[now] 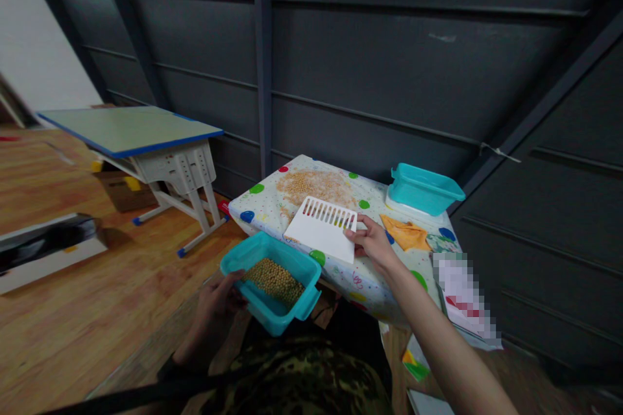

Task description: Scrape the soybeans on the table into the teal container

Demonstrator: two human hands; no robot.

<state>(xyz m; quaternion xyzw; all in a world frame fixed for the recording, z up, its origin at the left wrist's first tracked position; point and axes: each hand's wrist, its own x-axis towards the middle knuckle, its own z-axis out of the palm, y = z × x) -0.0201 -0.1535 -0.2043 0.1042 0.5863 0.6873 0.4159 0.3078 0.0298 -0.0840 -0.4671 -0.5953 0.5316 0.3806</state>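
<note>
My left hand (224, 295) grips the left rim of a teal plastic bin (265, 318), held tilted just off the table's front edge. Round tan beans (277, 277) lie on the bin's bottom. A flat white slotted plate (324, 233) is in my right hand (367, 241), pinched at its right edge between thumb and fingers. Its slotted end points away from me, over the table. Just beyond it, more beans and fine tan grains (316, 188) are spread on the tablecloth. Part of that spread is hidden behind the plate.
On the dotted tablecloth (272, 207), a second teal bin (426, 189) stands at the back right, near an orange cloth (406, 233). A dark panelled wall (365, 97) rises behind. A green-topped desk (136, 130) and a white box (53, 249) are at left.
</note>
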